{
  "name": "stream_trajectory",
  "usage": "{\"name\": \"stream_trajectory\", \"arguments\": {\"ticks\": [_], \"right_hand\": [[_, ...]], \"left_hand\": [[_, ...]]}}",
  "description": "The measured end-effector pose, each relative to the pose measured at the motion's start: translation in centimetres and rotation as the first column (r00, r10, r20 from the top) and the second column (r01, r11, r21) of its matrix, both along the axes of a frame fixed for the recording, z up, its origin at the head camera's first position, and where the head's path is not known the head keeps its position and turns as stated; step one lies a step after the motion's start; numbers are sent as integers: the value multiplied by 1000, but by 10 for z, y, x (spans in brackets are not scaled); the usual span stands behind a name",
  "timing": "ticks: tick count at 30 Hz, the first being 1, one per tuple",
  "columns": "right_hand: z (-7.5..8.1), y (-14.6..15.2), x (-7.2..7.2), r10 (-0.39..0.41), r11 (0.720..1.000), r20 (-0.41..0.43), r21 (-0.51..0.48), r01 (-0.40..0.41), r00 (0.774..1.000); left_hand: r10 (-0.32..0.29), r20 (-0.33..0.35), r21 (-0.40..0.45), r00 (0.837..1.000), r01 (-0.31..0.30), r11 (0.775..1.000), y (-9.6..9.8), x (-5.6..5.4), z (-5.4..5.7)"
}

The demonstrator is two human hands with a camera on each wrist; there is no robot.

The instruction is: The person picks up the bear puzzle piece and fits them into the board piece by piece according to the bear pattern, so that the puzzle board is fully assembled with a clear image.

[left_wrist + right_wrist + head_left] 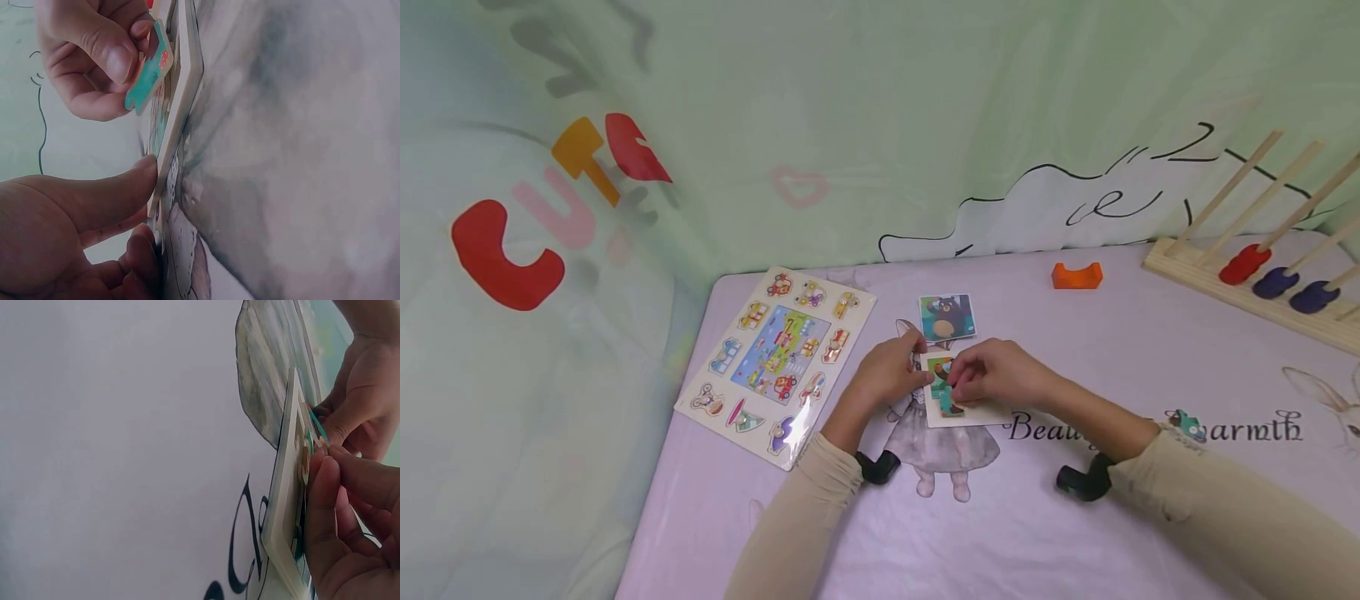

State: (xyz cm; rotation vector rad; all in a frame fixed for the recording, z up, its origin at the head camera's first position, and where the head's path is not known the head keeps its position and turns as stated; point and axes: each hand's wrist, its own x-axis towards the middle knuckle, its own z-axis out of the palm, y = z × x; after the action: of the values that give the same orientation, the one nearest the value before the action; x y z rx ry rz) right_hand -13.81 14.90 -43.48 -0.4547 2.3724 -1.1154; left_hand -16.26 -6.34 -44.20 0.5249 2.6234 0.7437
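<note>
Between thumb and fingers, my right hand pinches a teal puzzle piece with a small red patch. In the left wrist view the piece is tilted over a pale wooden puzzle board. Green and teal pieces lie in the board's left part. My left hand grips the board's left edge, thumb on top and the other fingers curled at its side. Just beyond the board lies a square bear picture card. The right fingers hide part of the board in the head view.
A knobbed vehicle puzzle lies at the left. At the back stands an orange block. A wooden bead rack with red and blue beads is at the far right, and a small teal piece lies beyond the right forearm.
</note>
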Motion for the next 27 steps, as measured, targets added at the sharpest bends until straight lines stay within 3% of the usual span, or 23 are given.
{"name": "stream_trajectory", "arguments": {"ticks": [27], "right_hand": [[-3,-15,2,-33,996,-75,83,39,997]], "left_hand": [[17,14,-20,1000,-16,1000,1,0,1]]}}
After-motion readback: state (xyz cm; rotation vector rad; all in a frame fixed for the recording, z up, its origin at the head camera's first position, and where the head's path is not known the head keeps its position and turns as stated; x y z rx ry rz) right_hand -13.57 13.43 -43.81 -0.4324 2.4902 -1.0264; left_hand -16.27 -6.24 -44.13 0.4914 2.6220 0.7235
